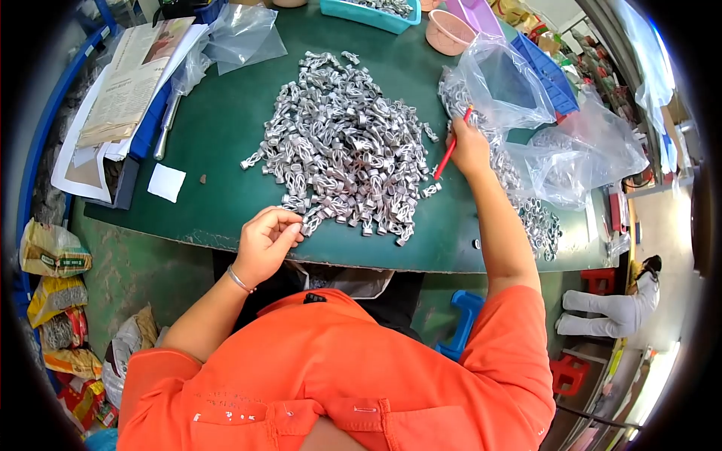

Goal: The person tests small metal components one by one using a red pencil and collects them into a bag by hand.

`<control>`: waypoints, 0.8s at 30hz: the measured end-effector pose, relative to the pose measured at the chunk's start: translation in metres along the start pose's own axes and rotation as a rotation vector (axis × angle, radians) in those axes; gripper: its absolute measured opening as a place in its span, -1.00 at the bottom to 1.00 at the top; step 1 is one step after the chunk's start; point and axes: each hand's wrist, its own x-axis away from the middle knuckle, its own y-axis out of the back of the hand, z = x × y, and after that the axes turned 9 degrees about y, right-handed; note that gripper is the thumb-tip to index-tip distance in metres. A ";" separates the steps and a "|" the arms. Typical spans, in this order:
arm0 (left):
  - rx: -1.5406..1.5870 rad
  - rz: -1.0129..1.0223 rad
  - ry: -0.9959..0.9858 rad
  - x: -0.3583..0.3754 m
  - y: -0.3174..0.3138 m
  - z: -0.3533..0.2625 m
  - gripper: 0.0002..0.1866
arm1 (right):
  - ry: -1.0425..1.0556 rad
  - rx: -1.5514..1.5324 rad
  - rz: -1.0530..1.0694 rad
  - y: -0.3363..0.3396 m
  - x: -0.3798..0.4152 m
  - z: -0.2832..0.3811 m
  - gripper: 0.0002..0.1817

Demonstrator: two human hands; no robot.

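Observation:
A large heap of small grey metal pieces [350,146] lies in the middle of the green table [218,150]. At the heap's near left edge, my left hand [269,239] has its thumb and fingers pressed together beside a grey piece; whether it grips that piece is unclear. A red pencil-like stick [453,143] slants through the fingers of my right hand [470,146], just right of the heap. Beyond that hand, more metal pieces [455,94] spill along a clear plastic bag [508,79]. Small metal rings [543,225] lie near the table's right front.
Papers [124,90] rest over a blue bin at the left, near a white paper square [166,183]. A teal tray [376,13], a pink bowl [449,34] and a blue basket [545,73] line the far side. Another person [617,304] stands at the right.

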 end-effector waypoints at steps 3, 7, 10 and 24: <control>0.014 0.010 -0.007 0.001 0.001 0.000 -0.91 | -0.097 -0.222 -0.143 0.023 0.017 0.030 -0.85; 0.053 -0.005 -0.029 0.006 -0.004 0.008 -0.83 | -0.491 -1.065 -0.388 0.049 0.049 0.090 -0.83; 0.146 0.076 -0.052 0.012 -0.016 -0.005 -0.64 | -0.648 -1.577 -0.336 0.085 0.071 0.156 -0.81; -0.014 0.298 -0.076 0.025 -0.034 -0.021 -0.77 | -0.836 -2.083 -0.127 0.082 0.125 0.231 -0.84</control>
